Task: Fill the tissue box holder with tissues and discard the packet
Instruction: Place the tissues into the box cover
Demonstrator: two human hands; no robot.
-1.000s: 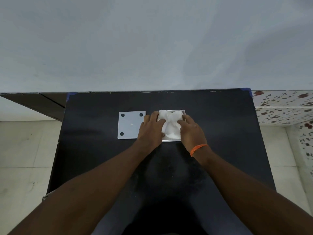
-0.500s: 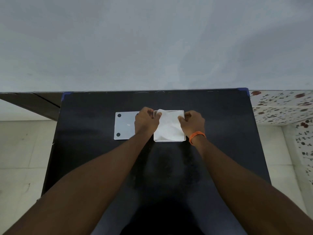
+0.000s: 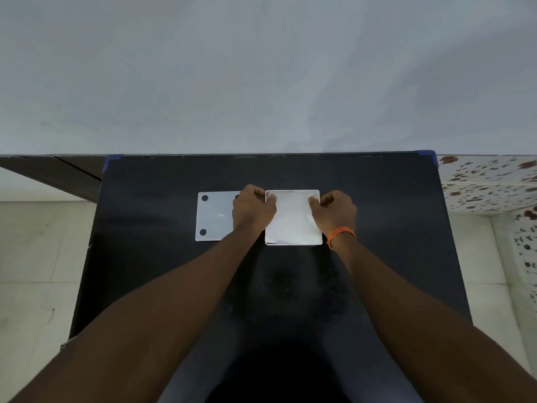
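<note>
A white square tissue box holder (image 3: 293, 243) stands open-side up on the black table (image 3: 162, 274). White tissues (image 3: 292, 219) lie flat inside it and fill the opening. My left hand (image 3: 252, 209) pinches the tissues at the far left corner of the holder. My right hand (image 3: 334, 209), with an orange band at the wrist, pinches them at the far right corner. Left of the holder lies its flat white base plate (image 3: 215, 218) with black round feet, partly under my left hand. No packet is in view.
The table's far edge meets a grey wall (image 3: 261, 77). Pale floor tiles (image 3: 32, 257) lie on both sides. A floral-patterned surface (image 3: 488, 181) stands at the right, and a dark brown ledge (image 3: 52, 173) at the far left.
The crumpled tissues have been spread flat in the holder. Both hands moved from the middle of the tissues out to the holder's far corners.
</note>
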